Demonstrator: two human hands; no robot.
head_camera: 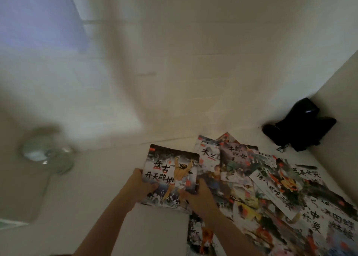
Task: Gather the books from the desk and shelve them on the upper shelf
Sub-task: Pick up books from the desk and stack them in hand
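A thin picture book (171, 175) with bold black characters and a leaping golden figure on its cover is being held just above the pale desk (96, 207), at the left edge of the scattered pile. The left hand (138, 186) is gripping its left edge, thumb curling over the cover, while the right hand (197, 194) is gripping its lower right corner with fingers wrapped around the edge. The book's long axis is running away from the person, its top end pointing toward the wall (174, 62) and leaning slightly right; the cover is facing up. Just to the right, the other books (271, 188) are lying flat in a loose overlapping heap, fanning at differing angles across the right side of the desk, some touching the held book's right edge. Beyond the heap, a black object (302, 126) is sitting in the corner where the back wall is meeting a side panel. On the left, a blurred round silvery object (47, 153) is resting on the desk, too smeared to identify. Bluish light (34, 17) is falling across the upper left of the wall.
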